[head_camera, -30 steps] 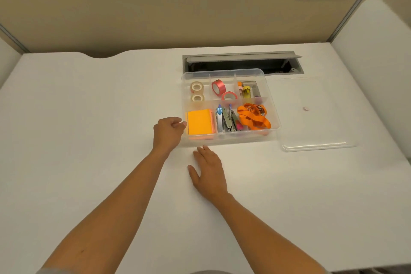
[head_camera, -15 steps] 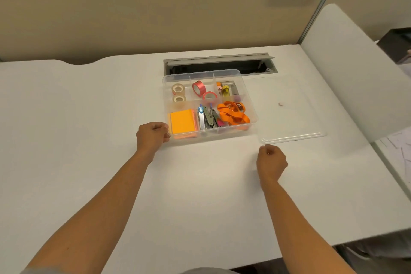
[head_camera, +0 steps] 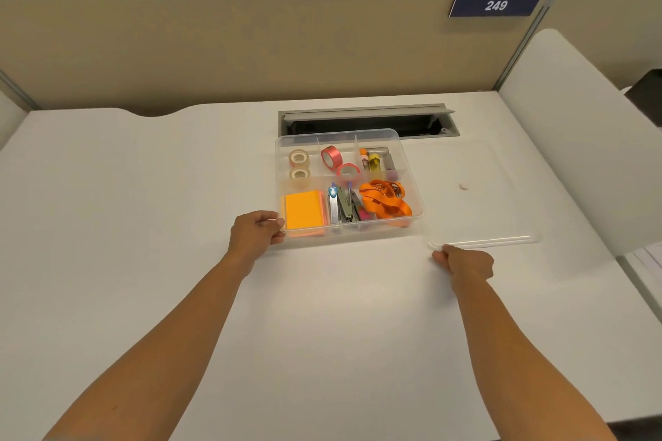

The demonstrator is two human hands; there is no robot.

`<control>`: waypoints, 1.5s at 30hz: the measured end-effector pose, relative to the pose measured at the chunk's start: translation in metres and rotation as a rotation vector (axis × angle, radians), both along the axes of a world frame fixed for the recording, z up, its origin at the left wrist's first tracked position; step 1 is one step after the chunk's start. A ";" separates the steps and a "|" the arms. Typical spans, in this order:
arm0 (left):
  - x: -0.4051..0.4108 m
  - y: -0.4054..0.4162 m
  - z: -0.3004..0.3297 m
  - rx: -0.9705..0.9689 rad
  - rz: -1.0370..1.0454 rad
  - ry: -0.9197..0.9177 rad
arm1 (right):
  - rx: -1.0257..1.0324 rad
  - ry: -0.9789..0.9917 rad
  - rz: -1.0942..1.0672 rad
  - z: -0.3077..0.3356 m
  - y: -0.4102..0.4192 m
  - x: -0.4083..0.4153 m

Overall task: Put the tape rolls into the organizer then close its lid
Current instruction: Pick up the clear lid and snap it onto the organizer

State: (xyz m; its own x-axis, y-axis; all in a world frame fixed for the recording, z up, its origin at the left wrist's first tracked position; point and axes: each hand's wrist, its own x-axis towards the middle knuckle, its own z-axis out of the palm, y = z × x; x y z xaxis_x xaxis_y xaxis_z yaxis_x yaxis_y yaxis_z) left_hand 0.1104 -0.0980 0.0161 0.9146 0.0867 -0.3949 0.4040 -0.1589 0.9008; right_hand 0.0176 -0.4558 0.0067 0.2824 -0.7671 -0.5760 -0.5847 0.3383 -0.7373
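tape rolls in the organizer, lid off beside it

clear plastic organizer [head_camera: 412, 190] sits just above frame centre on a white desk [head_camera: 143, 225], in front of an open cable tray slot [head_camera: 365, 122]. lid [head_camera: 476, 197], also clear, lies flat on the desk to the right of the organizer, its near edge showing as a pale ridge at right of centre. organizer is uncovered.

upper left compartment: two clear tape rolls [head_camera: 299, 164], one behind the other, lying flat. upper middle compartment: two pink tape rolls [head_camera: 331, 156], the farther one on edge and tilted, the nearer one lower, against the divider. upper right compartment: small yellow and grey items, too small to name.

lower row, left to right: orange sticky notes [head_camera: 303, 210], a cluster of metal tools [head_camera: 344, 206] with blue ends, an orange strap [head_camera: 387, 200] bundled up.

left hand [head_camera: 255, 233], left of centre, fingers curled, thumb and fingertips closed on the organizer's near left corner. forearm runs down to the lower left of the frame.

right hand [head_camera: 465, 261], right of centre, loosely fisted, fingertips at the lid's near left corner; they look to be touching the edge, but cannot tell whether they grip it. forearm runs to the lower right.

background: beige partition [head_camera: 215, 46] across the upper frame, with a dark blue sign [head_camera: 496, 5] reading 249 at upper right. a white side panel [head_camera: 580, 136] stands at the right edge.
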 end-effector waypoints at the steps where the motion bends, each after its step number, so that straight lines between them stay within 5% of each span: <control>1: 0.000 0.000 0.000 -0.003 0.001 0.000 | -0.003 0.003 -0.002 0.002 0.001 0.001; 14: 0.002 0.002 -0.003 -0.033 -0.026 0.000 | 0.337 -0.510 -0.074 0.019 -0.006 -0.001; 21: 0.002 0.005 0.002 0.009 -0.011 0.013 | 0.007 -0.606 -0.052 0.051 -0.008 0.015; 26: 0.002 0.010 0.016 0.211 0.198 -0.120 | -0.657 -0.446 0.118 0.060 -0.008 0.022; 31: 0.008 0.014 0.037 0.037 0.227 -0.187 | -1.080 -0.533 0.319 0.073 -0.003 0.031; 40: 0.030 0.048 0.073 -0.472 0.214 -0.045 | -1.242 -0.737 0.733 0.089 0.018 0.032; 45: 0.031 0.066 0.074 -0.518 0.029 0.000 | -1.233 -0.715 0.985 0.085 0.023 0.030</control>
